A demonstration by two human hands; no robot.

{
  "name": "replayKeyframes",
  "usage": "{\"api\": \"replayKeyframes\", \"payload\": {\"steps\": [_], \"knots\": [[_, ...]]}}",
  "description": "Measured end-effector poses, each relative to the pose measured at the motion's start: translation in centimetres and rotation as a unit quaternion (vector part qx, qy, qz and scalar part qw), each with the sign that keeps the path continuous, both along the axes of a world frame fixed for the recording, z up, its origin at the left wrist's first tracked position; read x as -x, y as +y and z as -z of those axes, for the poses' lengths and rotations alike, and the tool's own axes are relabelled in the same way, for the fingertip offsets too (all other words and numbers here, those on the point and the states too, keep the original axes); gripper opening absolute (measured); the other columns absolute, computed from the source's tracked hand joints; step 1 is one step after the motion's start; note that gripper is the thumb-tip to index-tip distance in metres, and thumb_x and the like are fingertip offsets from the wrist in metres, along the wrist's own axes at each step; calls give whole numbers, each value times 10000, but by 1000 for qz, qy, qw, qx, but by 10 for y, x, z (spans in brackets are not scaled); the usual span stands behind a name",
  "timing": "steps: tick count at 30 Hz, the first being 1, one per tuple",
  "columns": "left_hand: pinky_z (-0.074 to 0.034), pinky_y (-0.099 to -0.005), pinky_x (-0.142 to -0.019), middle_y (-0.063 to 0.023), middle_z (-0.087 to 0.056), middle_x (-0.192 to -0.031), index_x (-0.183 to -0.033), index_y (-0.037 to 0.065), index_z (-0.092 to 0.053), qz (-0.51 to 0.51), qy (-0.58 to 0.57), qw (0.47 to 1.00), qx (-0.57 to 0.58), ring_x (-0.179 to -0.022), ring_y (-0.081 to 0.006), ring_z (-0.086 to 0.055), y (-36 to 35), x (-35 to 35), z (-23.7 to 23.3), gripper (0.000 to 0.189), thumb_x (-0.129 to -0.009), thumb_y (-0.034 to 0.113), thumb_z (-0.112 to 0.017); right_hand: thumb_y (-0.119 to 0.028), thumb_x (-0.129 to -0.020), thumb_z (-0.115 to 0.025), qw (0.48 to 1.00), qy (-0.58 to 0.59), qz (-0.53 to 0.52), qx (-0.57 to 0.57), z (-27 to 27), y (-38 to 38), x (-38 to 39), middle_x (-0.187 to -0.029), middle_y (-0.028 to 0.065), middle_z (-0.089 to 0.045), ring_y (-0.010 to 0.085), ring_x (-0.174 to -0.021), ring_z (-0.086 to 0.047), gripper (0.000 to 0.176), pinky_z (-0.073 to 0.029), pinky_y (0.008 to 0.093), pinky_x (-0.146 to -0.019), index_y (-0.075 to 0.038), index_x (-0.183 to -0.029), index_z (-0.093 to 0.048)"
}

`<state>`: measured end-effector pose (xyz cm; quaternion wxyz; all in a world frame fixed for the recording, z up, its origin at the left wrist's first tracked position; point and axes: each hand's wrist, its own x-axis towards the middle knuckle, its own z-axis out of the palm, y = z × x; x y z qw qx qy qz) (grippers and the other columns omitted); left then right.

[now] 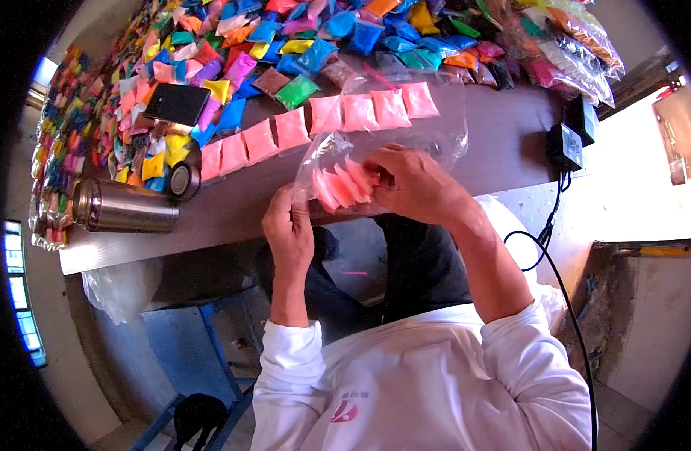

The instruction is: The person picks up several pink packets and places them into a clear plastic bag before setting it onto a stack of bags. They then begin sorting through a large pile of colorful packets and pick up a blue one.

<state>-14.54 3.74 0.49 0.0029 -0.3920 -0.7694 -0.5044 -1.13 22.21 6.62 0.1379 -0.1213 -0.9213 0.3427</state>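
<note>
pink packets (344, 185) are clamped by the right hand (412, 180) in a bag (436, 131) pinched by the left hand (287, 225), with a row (358, 111) judged unpacked

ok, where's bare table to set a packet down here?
Two patches: the near-edge strip of table between the steel flask and the left hand, below the pink packet row; and right of the clear bag, up to the black adapter. The far side is packed with coloured packets.

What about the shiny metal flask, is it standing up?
No, the metal flask lies on its side on the table.
</note>
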Motion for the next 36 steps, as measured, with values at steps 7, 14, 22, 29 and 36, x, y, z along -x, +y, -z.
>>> {"api": "replayKeyframes", "payload": {"steps": [7,14,22,29,36], "knots": [[-489,-367,-778,-188,-646,-922,-1009,-23,-615,2,-8,1000,0,-869,-349,-644,2,-1,-3,226,-982,178,-517,-95,-740,-729,999,-33,14,29,-1,0,-7,-863,186,-659,315,-763,-652,357,-513,358,-698,14,-1062,-617],[-480,-333,-793,-134,-667,-905,-1010,-6,-636,-4,-9,1000,-14,-861,-232,-642,0,-2,0,301,-1002,258,-492,-146,-884,-657,933,241,266,36,-57,40,-37,-819,54,-681,84,-668,-611,219,-500,235,-606,-20,-1063,-670],[-482,-341,-771,-148,-662,-914,-1025,-32,-626,-14,-14,1000,8,-840,-246,-639,-24,-2,-4,284,-997,224,-504,-137,-864,-662,950,142,261,-95,5,140,-23,-867,71,-689,126,-692,-607,251,-516,271,-661,-41,-1095,-674],[-482,-332,-744,-134,-666,-899,-1014,-22,-634,-18,-35,999,1,-830,-226,-639,-29,-1,-11,290,-1007,235,-500,-107,-729,-673,989,58,25,-130,28,135,-11,-1394,182,-482,343,-1257,-490,580,-439,378,-1009,-70,-1294,-544],[-478,-330,-749,-117,-656,-880,-980,-15,-634,-35,-51,998,-8,-826,-215,-628,-28,-4,-4,320,-1009,273,-496,-110,-696,-624,987,17,55,-151,40,139,-1,-1226,177,-593,336,-1175,-536,517,-455,394,-974,-65,-1210,-594]]}}
